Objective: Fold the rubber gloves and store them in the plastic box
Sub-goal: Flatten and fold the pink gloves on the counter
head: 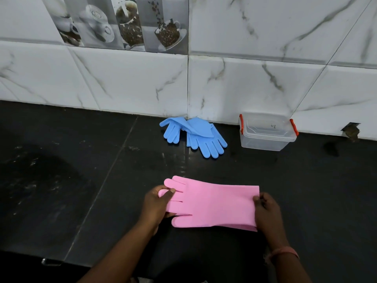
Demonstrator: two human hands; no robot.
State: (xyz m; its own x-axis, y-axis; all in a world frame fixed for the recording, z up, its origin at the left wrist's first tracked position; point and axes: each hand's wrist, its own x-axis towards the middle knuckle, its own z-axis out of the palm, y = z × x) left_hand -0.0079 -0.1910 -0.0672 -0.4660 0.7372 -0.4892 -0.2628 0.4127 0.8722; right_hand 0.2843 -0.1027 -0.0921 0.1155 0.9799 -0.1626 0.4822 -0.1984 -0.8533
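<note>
A pink rubber glove (212, 203) lies flat on the black counter (81, 180), fingers pointing left and cuff to the right. My left hand (157, 205) pinches its finger end, thumb on top. My right hand (265, 211) grips the cuff edge. A pair of blue rubber gloves (193, 133) lies in a loose pile against the wall, behind the pink one. To the right of them stands a clear plastic box (267, 132) with its lid on and red clips at both ends.
A white marble-tiled wall (244, 82) runs along the back of the counter, with a dark hole (352, 130) low down at the far right. The counter surface shows smudges and wet streaks. A metal handle (50, 262) sits at the counter's front edge, lower left.
</note>
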